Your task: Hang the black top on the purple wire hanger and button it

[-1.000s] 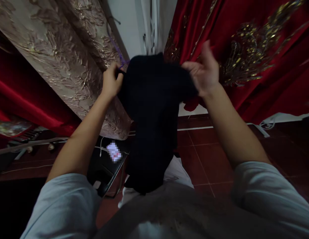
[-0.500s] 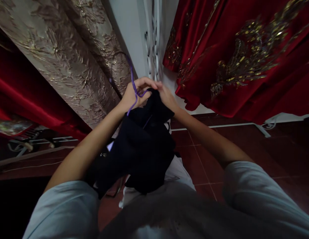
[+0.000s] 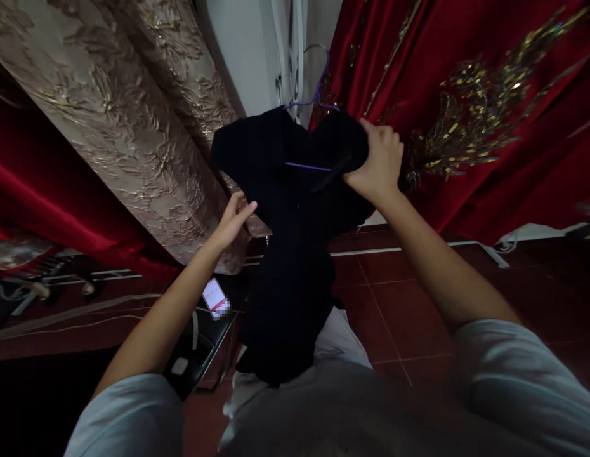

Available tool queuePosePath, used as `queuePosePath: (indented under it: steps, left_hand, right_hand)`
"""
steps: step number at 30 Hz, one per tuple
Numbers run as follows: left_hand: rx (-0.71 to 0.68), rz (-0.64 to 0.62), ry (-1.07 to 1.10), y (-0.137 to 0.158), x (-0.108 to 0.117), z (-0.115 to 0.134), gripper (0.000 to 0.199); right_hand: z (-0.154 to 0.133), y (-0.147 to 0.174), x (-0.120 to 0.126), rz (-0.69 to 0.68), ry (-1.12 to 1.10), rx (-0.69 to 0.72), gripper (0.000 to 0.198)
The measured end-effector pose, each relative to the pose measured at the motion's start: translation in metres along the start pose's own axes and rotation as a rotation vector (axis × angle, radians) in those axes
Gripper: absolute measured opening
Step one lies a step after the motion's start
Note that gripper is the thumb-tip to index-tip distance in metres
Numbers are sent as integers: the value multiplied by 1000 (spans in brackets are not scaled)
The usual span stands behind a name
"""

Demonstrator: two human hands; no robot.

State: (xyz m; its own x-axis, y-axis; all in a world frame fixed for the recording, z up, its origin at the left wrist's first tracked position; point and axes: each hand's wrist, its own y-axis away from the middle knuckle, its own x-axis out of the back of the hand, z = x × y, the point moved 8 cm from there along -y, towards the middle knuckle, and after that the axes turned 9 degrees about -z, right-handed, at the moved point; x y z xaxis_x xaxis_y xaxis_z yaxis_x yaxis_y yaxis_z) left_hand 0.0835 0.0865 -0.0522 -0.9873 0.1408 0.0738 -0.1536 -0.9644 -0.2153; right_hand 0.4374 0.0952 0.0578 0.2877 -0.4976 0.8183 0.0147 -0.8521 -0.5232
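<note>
A dark navy or black collared shirt (image 3: 299, 209) hangs spread out in front of me, its lower part over my lap. Inside it is a purple hanger (image 3: 307, 167); its bar shows across the neck opening, and its hook sticks up above the collar. My right hand (image 3: 378, 158) is closed around the shirt's right shoulder. Beside the shirt's left edge, below the left sleeve, is my left hand (image 3: 236, 219), thumb and fingers apart and holding nothing.
Red dresses with gold sequins (image 3: 476, 120) hang on the right; a beige embossed fabric (image 3: 128, 120) hangs on the left. A phone (image 3: 215, 295) with a lit screen lies on a black surface (image 3: 204, 374) at lower left. White rack bars (image 3: 380, 252) run low over red floor tiles (image 3: 399, 304).
My hands have moved apart from the bunched collar. The shirt is now spread out on the hanger, whose hook has swung up and right. My left hand has let go.
</note>
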Motion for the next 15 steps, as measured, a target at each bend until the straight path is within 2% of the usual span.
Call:
queuePosePath:
  steps: [4,9,13,15]
  left_hand:
    - [69,96,86,-8,-5,-24,62]
    - [97,138,252,-11,-7,-41,68]
    - [5,25,342,-10,-21,-31,67]
    - [-60,34,326,-5,-22,-21,71]
  right_hand:
    - [-1,-6,18,2,33,35,92]
    - [-2,-8,22,3,3,53,93]
    - [-17,-8,20,-53,-77,161,85]
    - [-20,-6,21,-71,-100,237,84]
